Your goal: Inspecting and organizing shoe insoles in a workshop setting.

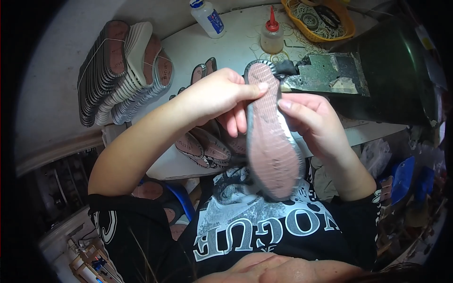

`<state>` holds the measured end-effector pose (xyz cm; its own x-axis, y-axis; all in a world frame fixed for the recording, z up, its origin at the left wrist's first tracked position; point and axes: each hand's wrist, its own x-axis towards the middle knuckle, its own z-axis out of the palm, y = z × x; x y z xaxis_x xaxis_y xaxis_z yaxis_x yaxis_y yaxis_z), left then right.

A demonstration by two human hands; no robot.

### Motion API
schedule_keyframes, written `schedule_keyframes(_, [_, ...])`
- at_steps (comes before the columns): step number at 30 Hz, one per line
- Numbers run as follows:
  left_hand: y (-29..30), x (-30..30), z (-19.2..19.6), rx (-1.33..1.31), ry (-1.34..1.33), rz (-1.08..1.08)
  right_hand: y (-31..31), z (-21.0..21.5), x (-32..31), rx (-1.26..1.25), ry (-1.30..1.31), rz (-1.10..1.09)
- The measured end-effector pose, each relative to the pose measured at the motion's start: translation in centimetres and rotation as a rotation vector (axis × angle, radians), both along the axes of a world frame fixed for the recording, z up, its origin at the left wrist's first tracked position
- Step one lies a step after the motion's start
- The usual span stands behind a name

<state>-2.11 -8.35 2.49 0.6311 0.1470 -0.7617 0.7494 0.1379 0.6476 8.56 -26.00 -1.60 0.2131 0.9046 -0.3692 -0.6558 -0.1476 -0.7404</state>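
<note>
A shoe insole (271, 137) with a pink face and a dark, striped edge hangs lengthwise in front of my chest, its wide end blurred. My left hand (229, 96) is closed on its upper narrow part, thumb lying on the pink face. At the opposite edge my right hand (311, 118) pinches the rim between thumb and fingers. The top of the insole is right beside the black tip of a green machine arm (330, 73). More insoles (203, 146) lie on the table below my left hand.
Banded stacks of insoles (125, 70) stand at the left. Toward the back are a white bottle (207, 19), a red-tipped glue bottle (272, 37) and a yellow basket (321, 35) of rubber bands. Loose bands lie around them. The dark green machine body (391, 70) fills the right.
</note>
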Motion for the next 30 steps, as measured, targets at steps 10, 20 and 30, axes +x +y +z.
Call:
schedule_keyframes(10, [1.8,1.1,-0.8,0.041,-0.032,-0.034,-4.8,-0.2,0.5,-0.155,-0.148,0.106])
schedule_keyframes(20, [3.4,0.3,-3.0,0.272,-0.319,0.035,0.3,0.1,-3.0,-0.007,-0.464,-0.006])
schedule_keyframes(30, [-4.8,-5.1,-3.3,-0.562,-0.835,0.467,0.9,3.3,-5.7,0.383,-1.224,0.333])
